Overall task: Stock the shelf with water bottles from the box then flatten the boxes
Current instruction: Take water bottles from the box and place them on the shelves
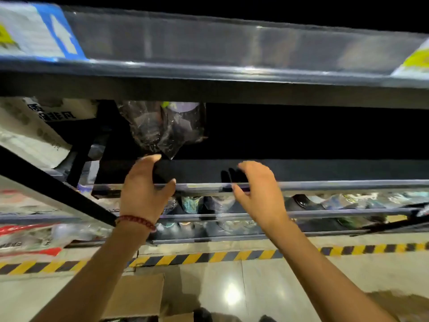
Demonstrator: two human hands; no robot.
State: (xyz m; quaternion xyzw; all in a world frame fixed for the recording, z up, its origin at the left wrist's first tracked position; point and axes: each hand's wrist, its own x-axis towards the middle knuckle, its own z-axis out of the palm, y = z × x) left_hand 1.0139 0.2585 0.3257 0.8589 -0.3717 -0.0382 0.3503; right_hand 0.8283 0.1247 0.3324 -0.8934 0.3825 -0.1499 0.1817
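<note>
White packs (pixel 34 126) fill the shelf's left end. Just right of them, a clear bottle (pixel 162 126) stands near the shelf (pixel 325 170) front edge, under the upper rail (pixel 232 89). The left hand (pixel 145 189) reaches below it, fingers loosely curved, grasping nothing. The right hand (pixel 260 189) hovers at the edge, fingers released. Dark open shelf room stretches right. A box (pixel 137 296) sits on the floor (pixel 255 287) below.

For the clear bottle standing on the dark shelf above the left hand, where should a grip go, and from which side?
Grip the clear bottle around its lower body, coming from the open front of the shelf. Its top sits close under the shelf above, and packages crowd its left.
</note>
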